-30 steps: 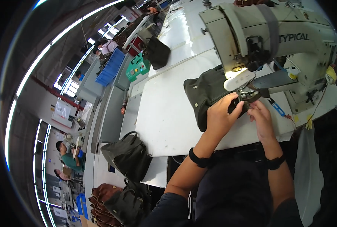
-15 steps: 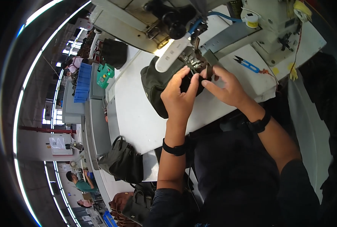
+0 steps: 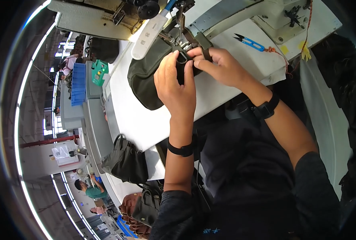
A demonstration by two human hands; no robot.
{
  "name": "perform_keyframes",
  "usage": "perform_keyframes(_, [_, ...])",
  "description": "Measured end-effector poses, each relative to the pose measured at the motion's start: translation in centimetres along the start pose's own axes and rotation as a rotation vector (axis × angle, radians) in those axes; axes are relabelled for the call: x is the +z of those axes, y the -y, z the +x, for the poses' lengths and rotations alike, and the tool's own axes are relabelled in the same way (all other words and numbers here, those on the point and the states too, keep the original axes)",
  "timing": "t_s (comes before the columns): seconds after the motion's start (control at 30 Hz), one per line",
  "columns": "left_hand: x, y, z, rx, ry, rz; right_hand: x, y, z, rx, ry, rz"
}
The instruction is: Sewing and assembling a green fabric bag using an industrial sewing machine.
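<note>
A dark olive bag [image 3: 142, 82] lies under the needle and presser foot [image 3: 178, 42] of a sewing machine [image 3: 86, 22]. My left hand [image 3: 176, 86] pinches a dark strap piece with a ring or buckle [image 3: 182, 57] just in front of the presser foot. My right hand [image 3: 222, 68] is closed on the same piece from the right, its fingertips partly hidden around the olive strap [image 3: 205, 46]. The machine's long white attachment [image 3: 148, 36] sits over the bag, just above my left hand.
Blue thread snips [image 3: 250, 43] lie right of the hands on the white table [image 3: 126, 124]. An olive bag [image 3: 124, 160] stands at lower left, above brown bags [image 3: 128, 212]. A green box [image 3: 99, 74] and blue bin [image 3: 78, 84] are beyond. Co-workers, one in green [image 3: 96, 192], are at left.
The view has swung so the machine sits higher and further left in it. My right hand has come round from below to beside my left, both still at the strap piece under the machine head.
</note>
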State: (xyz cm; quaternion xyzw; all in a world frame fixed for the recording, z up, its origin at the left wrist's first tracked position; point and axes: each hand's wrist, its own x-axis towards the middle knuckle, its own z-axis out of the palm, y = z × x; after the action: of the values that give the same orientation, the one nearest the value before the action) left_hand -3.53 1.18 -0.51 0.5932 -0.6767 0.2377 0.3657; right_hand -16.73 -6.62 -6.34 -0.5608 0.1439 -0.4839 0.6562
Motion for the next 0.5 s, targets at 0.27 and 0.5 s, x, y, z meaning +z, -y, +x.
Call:
perform_keyframes(0.27, [1.5,-0.3,-1.2,-0.439,-0.095,-0.696,1.3,1.3,0.1,0.163,-0.112,0.247])
perform_keyframes(0.5, [2.1,-0.2,-1.2,-0.515,-0.154,-0.922,1.4,1.8,0.1,0.194,-0.078,0.224])
